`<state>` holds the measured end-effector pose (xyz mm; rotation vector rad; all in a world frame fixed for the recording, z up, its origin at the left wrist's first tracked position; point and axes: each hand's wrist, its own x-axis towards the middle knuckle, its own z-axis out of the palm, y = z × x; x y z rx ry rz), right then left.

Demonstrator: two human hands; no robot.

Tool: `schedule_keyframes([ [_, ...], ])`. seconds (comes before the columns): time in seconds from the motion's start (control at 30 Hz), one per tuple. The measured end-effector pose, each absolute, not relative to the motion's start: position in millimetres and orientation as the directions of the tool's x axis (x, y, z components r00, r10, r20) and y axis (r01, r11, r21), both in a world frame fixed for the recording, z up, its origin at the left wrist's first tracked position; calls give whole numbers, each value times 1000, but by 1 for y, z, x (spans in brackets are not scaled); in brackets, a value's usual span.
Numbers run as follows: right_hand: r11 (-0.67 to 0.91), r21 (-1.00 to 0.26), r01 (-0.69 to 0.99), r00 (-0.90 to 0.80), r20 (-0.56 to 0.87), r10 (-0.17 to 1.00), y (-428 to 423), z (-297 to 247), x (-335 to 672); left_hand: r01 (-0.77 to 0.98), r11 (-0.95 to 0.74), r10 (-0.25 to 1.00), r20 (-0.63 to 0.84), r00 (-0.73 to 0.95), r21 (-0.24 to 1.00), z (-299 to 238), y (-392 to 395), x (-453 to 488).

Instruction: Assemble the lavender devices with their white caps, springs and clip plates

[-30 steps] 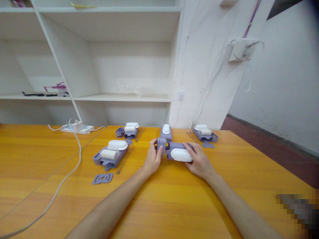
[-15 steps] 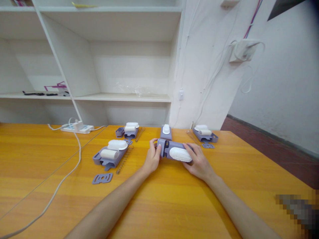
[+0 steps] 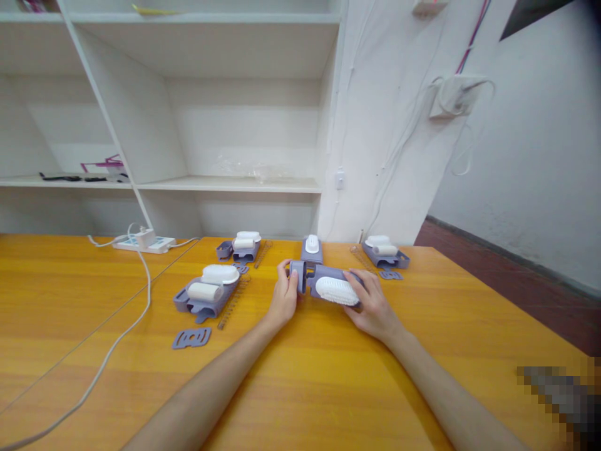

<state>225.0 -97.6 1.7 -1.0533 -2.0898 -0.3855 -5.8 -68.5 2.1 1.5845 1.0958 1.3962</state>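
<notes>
Both my hands hold one purple plastic device with a white ribbed pad on its near face, just above the orange table. My left hand pinches the sliding purple end piece at the device's left end. The device's body sits in my right hand, whose fingers wrap round its right part. Another assembled purple and white unit stands just behind them.
Three more purple units with white parts sit on the table: at left, back centre and back right. Springs and flat purple plates lie beside them. A power strip and white cable cross the left side. White shelves stand behind.
The purple end piece slid in against the body half a second ago and now stands out a little again. Both hands and the device have shifted slightly left and up.
</notes>
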Motion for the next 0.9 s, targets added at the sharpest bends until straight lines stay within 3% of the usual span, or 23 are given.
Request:
schedule_keyframes([
  [0.13, 627, -61, 776, -387, 739, 551, -98, 2, 226, 121, -328, 943, 318, 94, 937, -1, -66, -5],
  [0.63, 614, -96, 783, -383, 704, 598, -99, 0, 220, 30, -440, 897, 437, 69, 898, 6, -71, -5],
  [0.9, 622, -122, 773, -371, 708, 601, -97, -2, 221, 224, -622, 783, 606, 141, 751, 13, -78, -5],
])
